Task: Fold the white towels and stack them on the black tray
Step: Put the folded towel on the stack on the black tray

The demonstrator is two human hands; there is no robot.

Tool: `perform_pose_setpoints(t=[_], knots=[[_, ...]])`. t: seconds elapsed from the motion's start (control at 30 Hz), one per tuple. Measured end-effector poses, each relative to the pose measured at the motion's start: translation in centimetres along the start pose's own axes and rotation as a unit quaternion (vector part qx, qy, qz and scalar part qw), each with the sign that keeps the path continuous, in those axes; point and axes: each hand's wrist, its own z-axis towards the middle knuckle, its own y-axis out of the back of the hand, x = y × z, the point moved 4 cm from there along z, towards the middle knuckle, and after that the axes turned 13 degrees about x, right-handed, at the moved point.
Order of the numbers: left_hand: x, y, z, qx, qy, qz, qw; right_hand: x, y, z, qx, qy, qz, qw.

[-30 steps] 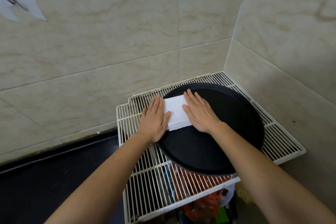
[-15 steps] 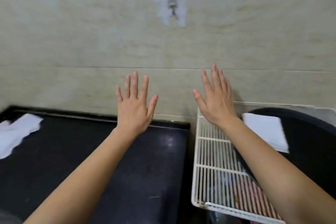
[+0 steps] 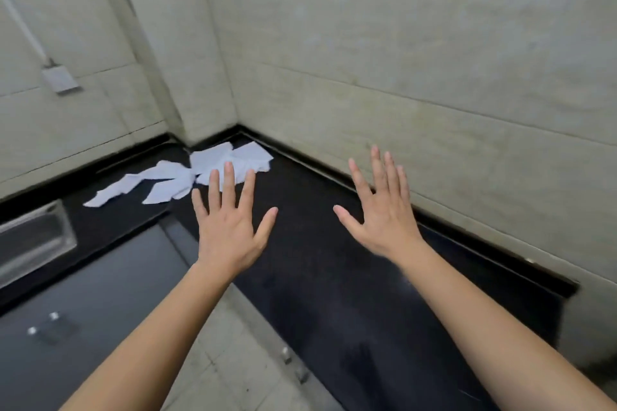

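Several unfolded white towels (image 3: 187,175) lie in a loose heap on the black counter (image 3: 320,264), in its far corner where the two tiled walls meet. My left hand (image 3: 230,223) hovers palm down with fingers spread, its fingertips just short of the heap. Further right, my right hand (image 3: 380,210) is also open and empty above the counter near the wall. The black tray and the folded towel are out of view.
A metal sink (image 3: 30,243) sits at the left edge. Grey cabinet fronts (image 3: 83,310) with small metal fittings run below the counter, and a tiled floor strip (image 3: 240,360) shows between them. A white wall box (image 3: 60,78) with a conduit hangs at upper left.
My view has swung left from the wire rack and tray to the counter corner. Both hands left the folded towel on the tray and now reach, open, toward the towel heap.
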Motion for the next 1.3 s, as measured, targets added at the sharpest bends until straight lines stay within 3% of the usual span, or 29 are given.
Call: perform_pose_setpoints(t=[0.17,0.3,0.77,1.1,1.17,1.3], knots=[[17.6,-2.3,2.7,0.015,0.034,0.003,0.999,16.2,-6.2,8.8,0.035,0.048,-0.001,0.998],[27.2,-3.5,4.3,0.04,0.05,-0.002,0.998,25.1,-10.1,13.9,0.075,0.072,-0.005,0.995],[49.1,-12.1,10.8,0.136,0.142,-0.024,0.98,40.0,-21.7,29.5,0.152,0.118,0.007,0.981],[62.4,-16.8,21.3,0.216,0.205,-0.022,0.954,51.4,-32.8,46.9,0.211,0.153,0.088,0.961],[66.6,-17.7,25.1,0.237,0.206,-0.018,0.949,55.1,-35.4,52.7,0.252,0.166,0.095,0.949],[72.2,-19.9,28.6,0.261,0.237,-0.081,0.932,60.6,-39.0,58.2,0.297,0.213,0.074,0.928]])
